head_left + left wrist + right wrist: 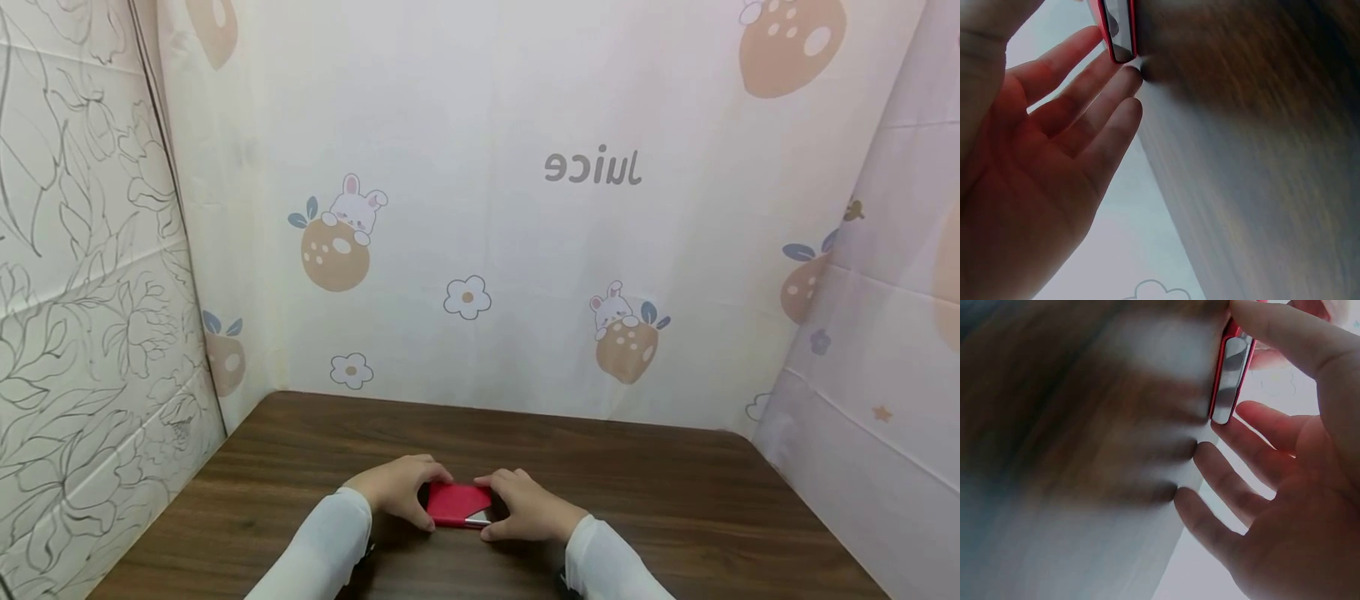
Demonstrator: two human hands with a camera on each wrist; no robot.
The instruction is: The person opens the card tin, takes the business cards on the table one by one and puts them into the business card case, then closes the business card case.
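Note:
A small flat red card case [456,502] with a slanted flap and a silvery corner lies near the front middle of the table. My left hand [399,488] grips its left end, thumb on the near side and forefinger on the far side. At the right end my right hand [528,507] pinches it the same way. The left wrist view shows the shiny metal end of the case [1121,31] beside the fingertips [1130,109]; the left thumb tip is out of that view. In the right wrist view the other metal end of the case [1231,378] shows between thumb and fingers.
The brown wood-grain table [637,467] stretches out around the hands. Behind it hangs a pale curtain [480,208] printed with rabbits, fruit and flowers. A floral sheet [90,292] closes the left side, and another pale sheet [892,350] the right.

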